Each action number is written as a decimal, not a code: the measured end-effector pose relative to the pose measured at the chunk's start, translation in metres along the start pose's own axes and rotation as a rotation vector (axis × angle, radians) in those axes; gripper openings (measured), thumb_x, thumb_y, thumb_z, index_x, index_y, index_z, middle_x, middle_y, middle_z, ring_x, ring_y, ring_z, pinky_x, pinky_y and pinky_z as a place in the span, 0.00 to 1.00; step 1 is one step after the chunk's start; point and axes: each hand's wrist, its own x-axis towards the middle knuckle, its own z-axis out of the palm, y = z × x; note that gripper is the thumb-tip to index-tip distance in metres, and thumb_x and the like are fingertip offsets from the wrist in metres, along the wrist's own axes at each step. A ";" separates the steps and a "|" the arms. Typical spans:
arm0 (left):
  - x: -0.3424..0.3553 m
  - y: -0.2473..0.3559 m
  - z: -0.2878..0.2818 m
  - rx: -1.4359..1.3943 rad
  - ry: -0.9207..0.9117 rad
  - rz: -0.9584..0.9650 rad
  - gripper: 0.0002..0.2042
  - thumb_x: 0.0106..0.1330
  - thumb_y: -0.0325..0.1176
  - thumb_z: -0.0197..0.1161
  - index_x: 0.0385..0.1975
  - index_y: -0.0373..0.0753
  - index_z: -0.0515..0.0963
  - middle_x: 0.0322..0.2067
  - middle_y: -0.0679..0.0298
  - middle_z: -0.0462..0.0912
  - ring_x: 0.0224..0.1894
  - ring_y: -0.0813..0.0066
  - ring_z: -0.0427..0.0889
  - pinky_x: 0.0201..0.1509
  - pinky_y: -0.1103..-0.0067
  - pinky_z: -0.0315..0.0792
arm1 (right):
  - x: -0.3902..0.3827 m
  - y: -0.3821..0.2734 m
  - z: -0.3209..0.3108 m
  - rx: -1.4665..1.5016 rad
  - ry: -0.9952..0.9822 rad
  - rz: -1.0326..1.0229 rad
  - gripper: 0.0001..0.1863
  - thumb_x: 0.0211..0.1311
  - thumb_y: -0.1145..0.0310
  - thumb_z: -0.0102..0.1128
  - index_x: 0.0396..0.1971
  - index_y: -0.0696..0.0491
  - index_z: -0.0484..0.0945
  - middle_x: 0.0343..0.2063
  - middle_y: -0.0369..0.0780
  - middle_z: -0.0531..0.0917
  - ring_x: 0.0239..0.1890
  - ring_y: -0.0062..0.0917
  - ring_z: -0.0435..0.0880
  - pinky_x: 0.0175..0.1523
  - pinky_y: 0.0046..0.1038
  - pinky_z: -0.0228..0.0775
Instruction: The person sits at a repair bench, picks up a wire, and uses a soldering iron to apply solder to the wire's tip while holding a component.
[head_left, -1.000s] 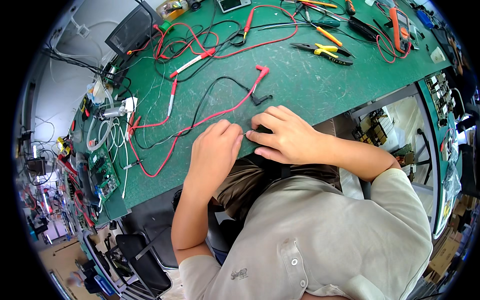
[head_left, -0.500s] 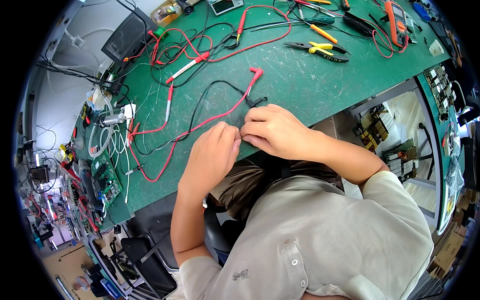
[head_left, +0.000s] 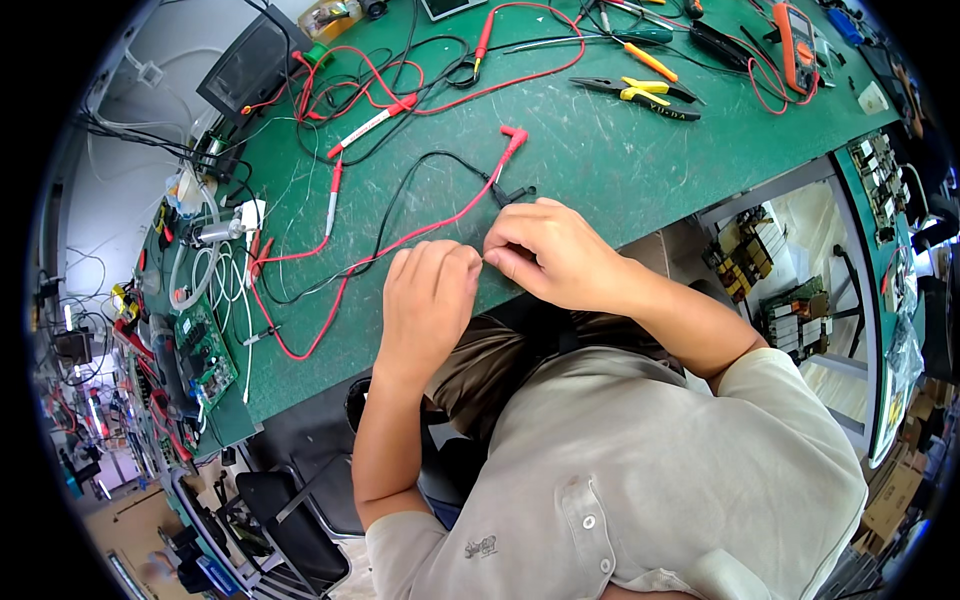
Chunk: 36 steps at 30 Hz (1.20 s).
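At the near edge of the green bench (head_left: pixel 620 170), my left hand (head_left: pixel 428 298) and my right hand (head_left: pixel 552 252) face each other with fingertips nearly meeting. Both have curled fingers. Thumb and index finger of the right hand pinch together, leaving a dark gap behind them. Whatever lies between the fingertips is too small or hidden to make out. Just beyond the right hand lies a black angled plug (head_left: pixel 514 195) on a thin black lead. A red angled plug (head_left: pixel 515 138) rests behind it, its red lead (head_left: pixel 425 230) curving left past my left hand.
Farther back lie yellow-and-black pliers (head_left: pixel 645 92), an orange-handled tool (head_left: pixel 650 62) and an orange multimeter (head_left: pixel 797 50). Red and black test leads tangle near a dark box (head_left: pixel 250 65) at the back left. A green circuit board (head_left: pixel 208 350) sits at the left edge.
The fingertips have drawn slightly apart, and a gap has opened between the right thumb and fingers. My left hand has turned a little. The whole view has shifted slightly.
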 end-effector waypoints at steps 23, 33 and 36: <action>0.005 0.030 0.024 -1.147 0.255 -0.753 0.04 0.71 0.24 0.65 0.41 0.32 0.80 0.32 0.72 0.81 0.32 0.90 0.75 0.35 0.88 0.67 | -0.011 -0.001 0.006 0.184 0.368 -0.046 0.04 0.59 0.79 0.68 0.33 0.59 0.83 0.31 0.42 0.83 0.30 0.33 0.84 0.34 0.30 0.76; 0.003 0.030 0.028 -1.131 0.293 -0.757 0.02 0.70 0.21 0.64 0.38 0.32 0.80 0.32 0.71 0.82 0.31 0.90 0.75 0.34 0.88 0.67 | -0.010 -0.001 0.006 0.142 0.340 -0.090 0.05 0.56 0.80 0.68 0.33 0.58 0.83 0.31 0.42 0.84 0.32 0.35 0.84 0.35 0.32 0.77; 0.003 0.033 0.031 -1.095 0.327 -0.756 0.01 0.69 0.20 0.63 0.37 0.32 0.80 0.30 0.71 0.82 0.30 0.90 0.75 0.33 0.88 0.68 | -0.010 -0.001 0.007 0.128 0.334 -0.099 0.05 0.56 0.80 0.68 0.33 0.59 0.83 0.31 0.42 0.84 0.32 0.36 0.84 0.35 0.32 0.76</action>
